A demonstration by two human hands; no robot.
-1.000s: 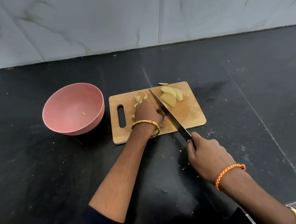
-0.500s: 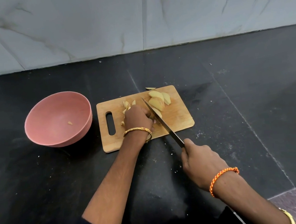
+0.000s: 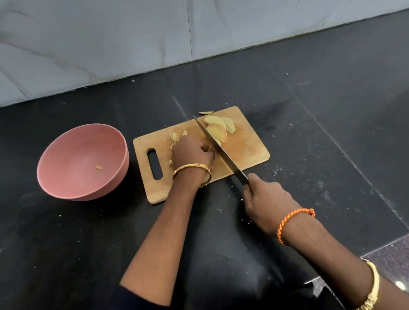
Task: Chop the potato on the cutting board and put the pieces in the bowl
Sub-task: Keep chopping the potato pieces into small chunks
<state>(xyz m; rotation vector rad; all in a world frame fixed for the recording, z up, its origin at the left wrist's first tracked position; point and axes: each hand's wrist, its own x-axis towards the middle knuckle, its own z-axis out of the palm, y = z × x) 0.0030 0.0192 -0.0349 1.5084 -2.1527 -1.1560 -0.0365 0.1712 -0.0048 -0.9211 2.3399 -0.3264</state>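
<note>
Your surface: black speckled stone countertop (image 3: 326, 138) | on it: round pink plastic bowl (image 3: 67, 152) left, touching nothing | rectangular wooden cutting board (image 3: 244, 149) just beside the bowl

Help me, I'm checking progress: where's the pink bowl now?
In the head view the pink bowl sits on the black counter, left of the cutting board.

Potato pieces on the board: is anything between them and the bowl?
Nothing visible on the counter. The bowl sits just left of the board, its mouth open. Only the left hand, resting on the board, lies between the slices and the bowl.
</note>
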